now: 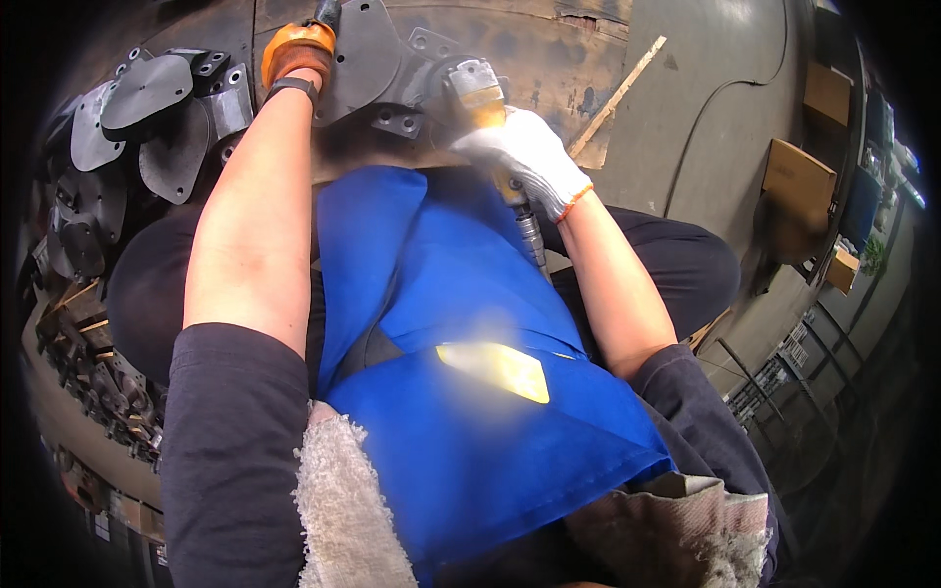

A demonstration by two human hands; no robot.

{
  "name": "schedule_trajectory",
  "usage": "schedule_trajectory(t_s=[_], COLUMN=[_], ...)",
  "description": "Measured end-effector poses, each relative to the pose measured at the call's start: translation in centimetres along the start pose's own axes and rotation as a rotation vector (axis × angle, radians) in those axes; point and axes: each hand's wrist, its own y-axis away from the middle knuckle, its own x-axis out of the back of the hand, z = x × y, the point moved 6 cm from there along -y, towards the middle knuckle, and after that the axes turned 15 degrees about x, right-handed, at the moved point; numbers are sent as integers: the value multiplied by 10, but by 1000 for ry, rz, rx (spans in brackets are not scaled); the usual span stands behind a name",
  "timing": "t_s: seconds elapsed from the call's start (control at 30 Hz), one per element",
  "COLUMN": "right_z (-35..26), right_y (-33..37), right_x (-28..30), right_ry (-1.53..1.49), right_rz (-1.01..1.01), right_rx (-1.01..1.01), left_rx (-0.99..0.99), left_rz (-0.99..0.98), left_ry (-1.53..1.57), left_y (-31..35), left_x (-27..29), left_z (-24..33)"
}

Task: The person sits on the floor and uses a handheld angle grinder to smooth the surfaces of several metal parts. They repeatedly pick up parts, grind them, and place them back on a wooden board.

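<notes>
My left hand [297,51], in an orange-coated glove, is closed at the top of the view around a short dark cylindrical piece [328,13]. That piece is beside a flat grey metal plate [365,64] with rounded corners and small holes. In a white knit glove, my right hand [529,155] grips an angle grinder [477,90] with a silver head and yellowish body. Its fitting and line run back beside my blue apron [461,265]. The grinder's head is against or just over the plate's right part; blur hides the exact contact. A small drilled block [397,122] sits below the plate.
Stacked grey metal plates [147,93] crowd the left, with more parts behind them. A wooden strip [619,98] slants at the right of the work surface. A dark cable [691,127] crosses the floor near cardboard boxes [799,181]. My bent knees flank the apron.
</notes>
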Motion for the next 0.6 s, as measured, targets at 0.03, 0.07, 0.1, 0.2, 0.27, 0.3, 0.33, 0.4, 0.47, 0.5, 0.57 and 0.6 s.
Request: schedule_trajectory(t_s=[0.03, 0.07, 0.1, 0.2, 0.27, 0.3, 0.33, 0.4, 0.47, 0.5, 0.57, 0.6], right_z=[-5, -13, -17, -6, 6, 10, 13, 12, 10, 8, 8, 6], right_y=[-1, 0, 0, 5, 8, 10, 11, 15, 16, 17, 16, 16], right_x=[-1, -4, -6, -1, 1, 2, 4, 3, 0, 0, -4, -7], right_ry=[59, 115, 170, 137, 106, 91, 96, 99, 68, 56, 88, 103], right_rz=[-19, -30, -42, -35, -11, 1, 5, 5, -29, -46, -12, 5], right_rx=[42, 75, 107, -19, 47, 80, 93, 125, 197, 235, 244, 249], left_rx=[-12, -33, -55, -33, -20, -12, -5, -77, -127, -141, -163, -165], left_rz=[-4, -15, -27, -9, 1, 4, 6, -13, 5, 33, 61, 65], left_ry=[-11, -24, -38, -15, -1, 5, 11, -72, -109, -104, -93, -89], left_y=[-3, -3, -2, -1, 4, 9, 12, 3, -19, -36, -43, -41], left_x=[1, 3, 3, 2, 5, 11, 13, 5, -12, -28, -37, -36], left_z=[-2, 0, 1, -1, 0, 3, 5, 4, -3, -10, -12, -11])
